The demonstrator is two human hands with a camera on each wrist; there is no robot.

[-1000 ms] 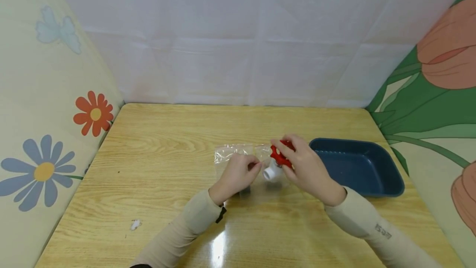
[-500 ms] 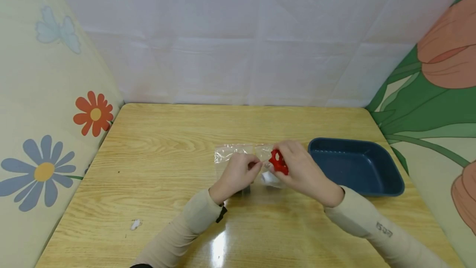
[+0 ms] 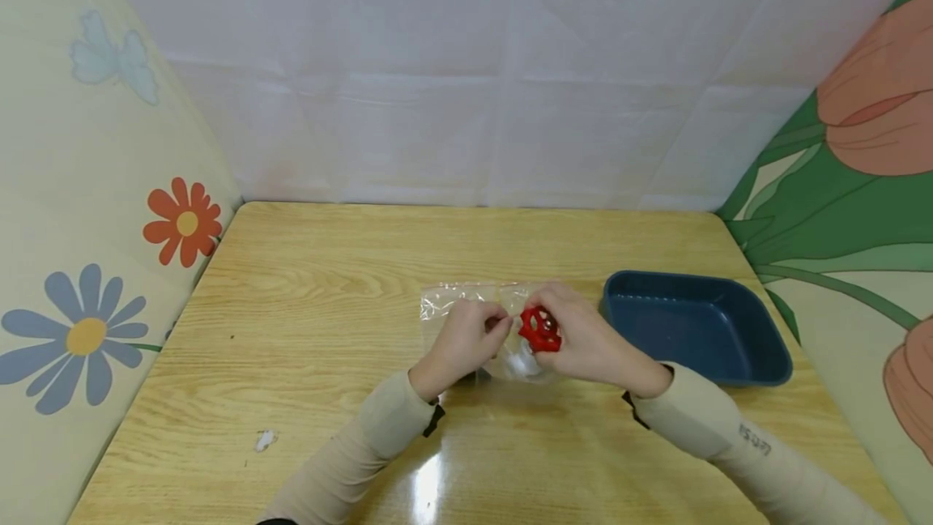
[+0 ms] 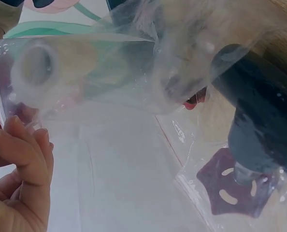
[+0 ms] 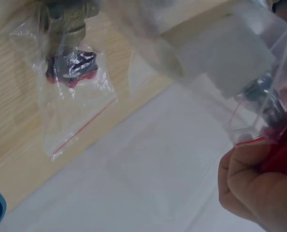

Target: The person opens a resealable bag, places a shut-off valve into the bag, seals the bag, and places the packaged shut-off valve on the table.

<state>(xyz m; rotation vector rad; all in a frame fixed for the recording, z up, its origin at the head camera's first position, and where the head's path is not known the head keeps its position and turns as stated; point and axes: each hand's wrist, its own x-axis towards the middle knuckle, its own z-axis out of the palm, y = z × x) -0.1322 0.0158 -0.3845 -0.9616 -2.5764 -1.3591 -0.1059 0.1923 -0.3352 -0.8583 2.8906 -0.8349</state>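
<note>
My left hand (image 3: 466,339) pinches the mouth edge of a clear zip bag (image 4: 119,63). My right hand (image 3: 583,339) grips the red handwheel (image 3: 541,330) of a white valve at the bag's mouth. In the right wrist view the valve's white body (image 5: 225,58) lies inside the plastic, its metal stem (image 5: 269,104) running to the handwheel by the fingers. A round white pipe end (image 4: 35,67) shows through the bag in the left wrist view. The right fingertips are close to the bag's red seal line.
Beside the hands, a dark grey valve (image 4: 264,111) with a star-shaped handwheel (image 4: 235,183) lies bagged. Another bag holds a brass valve (image 5: 68,38) with a dark and red handwheel. A blue tray (image 3: 692,330) stands on the right of the wooden table (image 3: 328,266).
My right hand has moved slightly left and down, turning the red handwheel to face up. The white body has sunk from view into the bag. The left hand has stayed put.
</note>
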